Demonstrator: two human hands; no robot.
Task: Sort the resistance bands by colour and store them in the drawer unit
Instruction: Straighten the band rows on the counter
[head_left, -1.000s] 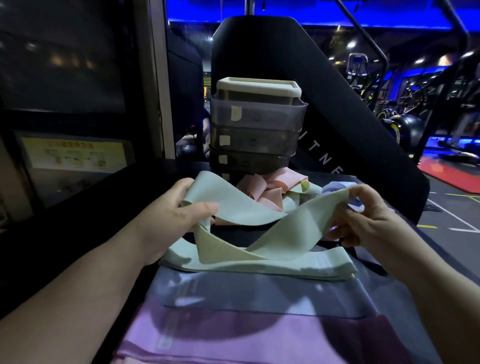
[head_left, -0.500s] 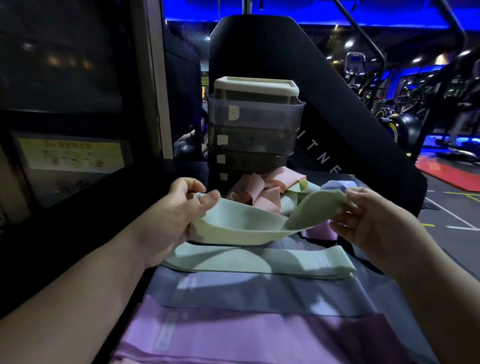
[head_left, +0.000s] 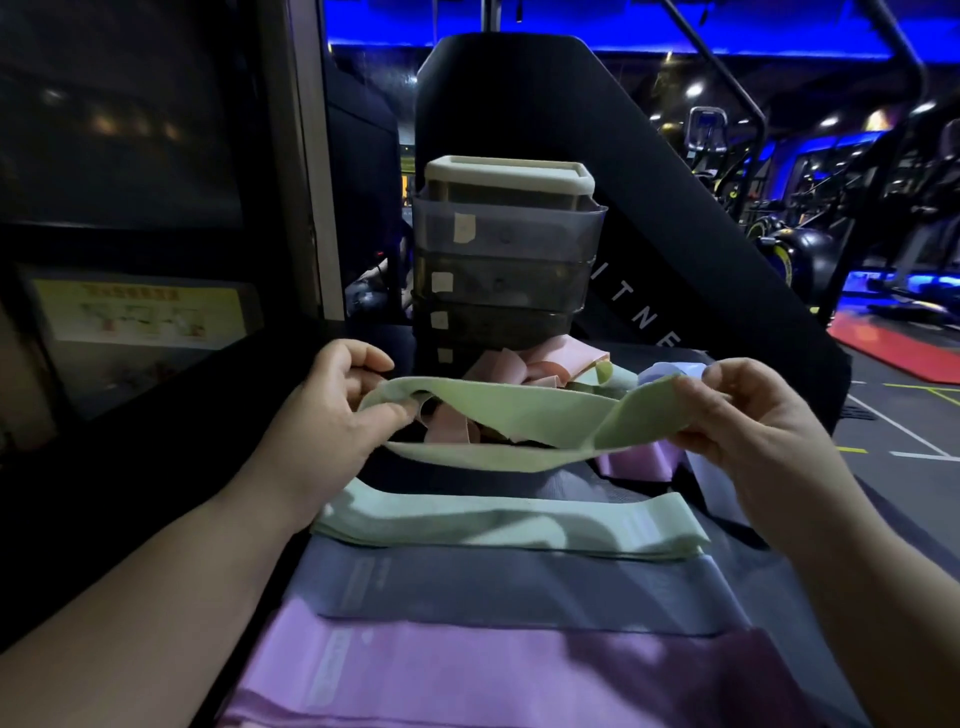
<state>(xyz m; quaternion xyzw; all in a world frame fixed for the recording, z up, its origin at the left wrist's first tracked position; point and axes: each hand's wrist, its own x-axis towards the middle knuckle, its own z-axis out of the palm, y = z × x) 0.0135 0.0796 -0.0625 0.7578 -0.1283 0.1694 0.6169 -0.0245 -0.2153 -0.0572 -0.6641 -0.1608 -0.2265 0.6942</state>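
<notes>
A light green resistance band (head_left: 519, 415) hangs stretched between my hands above the dark surface. My left hand (head_left: 332, 415) pinches its left end and my right hand (head_left: 748, 410) pinches its right end. Below it lies a flat pile of green bands (head_left: 498, 522), then a grey band pile (head_left: 519, 587) and a lilac band pile (head_left: 493, 680) nearest me. A loose heap of pink bands (head_left: 550, 364) with green and pale blue ones lies behind. The grey drawer unit (head_left: 506, 260), drawers closed, stands at the back.
A large black machine panel (head_left: 675, 234) rises behind the drawer unit. A dark window wall with a yellow notice (head_left: 140, 312) runs along the left. Gym floor and exercise machines (head_left: 795, 249) lie to the right, past the surface's edge.
The green band held by both hands has risen off the green pile and been pulled straighter, its twisted loop flattening out. Both hands moved up and slightly apart.
</notes>
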